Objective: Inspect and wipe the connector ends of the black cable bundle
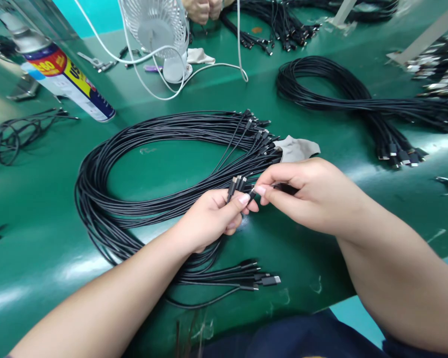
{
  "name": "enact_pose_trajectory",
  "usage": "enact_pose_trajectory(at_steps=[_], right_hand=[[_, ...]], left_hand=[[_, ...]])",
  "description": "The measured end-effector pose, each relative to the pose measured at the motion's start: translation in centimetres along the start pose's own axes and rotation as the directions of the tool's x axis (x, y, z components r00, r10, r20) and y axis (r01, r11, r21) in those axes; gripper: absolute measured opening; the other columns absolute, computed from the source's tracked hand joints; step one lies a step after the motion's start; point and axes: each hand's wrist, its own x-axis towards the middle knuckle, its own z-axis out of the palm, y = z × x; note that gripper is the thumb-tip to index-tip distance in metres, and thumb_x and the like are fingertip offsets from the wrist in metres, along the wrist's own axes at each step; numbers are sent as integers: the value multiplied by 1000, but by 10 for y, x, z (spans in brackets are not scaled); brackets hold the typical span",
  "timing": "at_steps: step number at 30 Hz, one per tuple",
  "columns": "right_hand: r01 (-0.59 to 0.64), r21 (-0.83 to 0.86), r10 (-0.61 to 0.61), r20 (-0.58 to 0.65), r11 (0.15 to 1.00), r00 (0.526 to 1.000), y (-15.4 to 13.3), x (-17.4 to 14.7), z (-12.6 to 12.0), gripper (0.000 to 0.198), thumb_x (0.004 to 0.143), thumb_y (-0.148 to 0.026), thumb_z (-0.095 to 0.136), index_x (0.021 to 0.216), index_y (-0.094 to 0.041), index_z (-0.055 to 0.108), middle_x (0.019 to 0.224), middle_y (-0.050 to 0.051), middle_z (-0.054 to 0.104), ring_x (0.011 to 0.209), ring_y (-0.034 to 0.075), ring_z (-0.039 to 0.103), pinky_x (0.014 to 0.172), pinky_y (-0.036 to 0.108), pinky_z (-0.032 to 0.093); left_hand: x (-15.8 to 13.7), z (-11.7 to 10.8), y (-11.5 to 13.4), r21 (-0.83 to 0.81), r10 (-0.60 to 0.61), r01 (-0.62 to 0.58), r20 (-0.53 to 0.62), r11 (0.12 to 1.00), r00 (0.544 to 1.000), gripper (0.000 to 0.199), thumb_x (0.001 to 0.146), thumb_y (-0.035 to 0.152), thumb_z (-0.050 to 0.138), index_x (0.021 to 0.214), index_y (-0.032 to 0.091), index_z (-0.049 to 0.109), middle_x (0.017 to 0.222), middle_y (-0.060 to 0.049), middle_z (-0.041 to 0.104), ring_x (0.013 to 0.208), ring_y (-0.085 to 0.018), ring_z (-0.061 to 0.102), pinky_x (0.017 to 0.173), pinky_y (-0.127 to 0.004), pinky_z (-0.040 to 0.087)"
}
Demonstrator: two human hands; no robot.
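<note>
My left hand (222,214) is closed around several black USB cable plugs (232,189), their metal tips pointing up and away from me. Thumb and forefinger of my right hand (294,191) meet at the tip of one plug held in the left. Inside the right palm shows a slim dark object (285,188), mostly hidden by the fingers; its kind is unclear. Beneath and around my hands lies a large looped bundle of black cables (97,199). Its plug ends rest partly beyond my hands, by a grey cloth (298,148), and partly nearer me (271,280).
On the green table (358,209) stand a spray can (74,82) and a small white fan (157,35) with a white cord. Another cable bundle (321,82) lies at right, with more cables (272,20) behind. Another person's hands (203,10) show at the far edge.
</note>
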Motion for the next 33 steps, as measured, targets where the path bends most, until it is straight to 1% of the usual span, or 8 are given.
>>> enact_pose_trajectory(at_steps=[8, 16, 19, 23, 26, 29, 31, 33], right_hand=[[-23, 33, 23, -9, 999, 1000, 0, 0, 2, 16, 81, -11, 54, 73, -18, 66, 63, -1, 68, 52, 10, 57, 52, 22, 41], [-90, 32, 92, -62, 995, 994, -3, 2, -4, 16, 81, -13, 52, 69, -19, 63, 62, -1, 66, 49, 9, 51, 47, 22, 37], [-94, 72, 97, -35, 993, 995, -5, 1, -6, 17, 81, -14, 51, 66, -19, 57, 57, -2, 60, 49, 9, 48, 46, 22, 36], [-98, 146, 85, 91, 984, 992, -8, -1, -9, 30, 89, -21, 48, 59, -19, 51, 50, -3, 48, 46, 8, 42, 44, 23, 33], [-75, 191, 67, 49, 979, 997, -8, -3, -8, 20, 88, -24, 55, 68, -19, 55, 55, -4, 50, 49, 9, 44, 44, 22, 34], [-31, 80, 39, -105, 996, 994, -7, -5, -2, 6, 90, -25, 56, 87, -19, 55, 63, -3, 53, 51, 10, 47, 46, 23, 36], [3, -97, -21, -185, 995, 982, -7, -8, 4, 7, 94, -23, 48, 92, -19, 54, 67, -1, 57, 54, 11, 51, 49, 24, 37], [51, -297, -125, -233, 953, 964, -7, -11, 11, 13, 96, -18, 44, 92, -17, 55, 70, 1, 61, 59, 13, 55, 53, 26, 39]], left_hand=[[0, 0, 2, -45, -20, 21, 9, 999, 1000, 31, 82, 42, 67, 77, 11, 62, 49, 7, 40, 43, -3, 29, 42, -18, 23], [-2, -5, 3, -162, -28, 46, 113, 986, 993, 32, 83, 41, 68, 79, 11, 61, 50, 7, 40, 43, -3, 29, 42, -18, 20], [-3, -7, 4, -181, -36, 64, 154, 981, 987, 32, 83, 43, 67, 80, 12, 61, 48, 7, 37, 43, -4, 27, 43, -18, 19], [-3, -8, 5, -203, -21, 60, 191, 977, 981, 32, 82, 42, 69, 79, 12, 61, 49, 7, 38, 43, -4, 27, 42, -18, 20], [-3, -8, 5, -241, 0, 48, 196, 969, 981, 30, 81, 40, 71, 78, 11, 62, 49, 6, 40, 43, -3, 28, 41, -17, 20], [-2, -8, 5, -275, 5, 44, 174, 960, 985, 29, 81, 38, 71, 79, 11, 63, 48, 6, 40, 42, -3, 29, 41, -16, 21], [-1, -9, 5, -283, 4, 40, 153, 958, 988, 29, 81, 39, 71, 80, 10, 64, 48, 6, 40, 43, -3, 29, 41, -15, 21], [-1, -9, 4, -283, 2, 36, 135, 958, 991, 30, 81, 39, 71, 81, 10, 64, 48, 6, 40, 43, -3, 29, 41, -15, 21]])
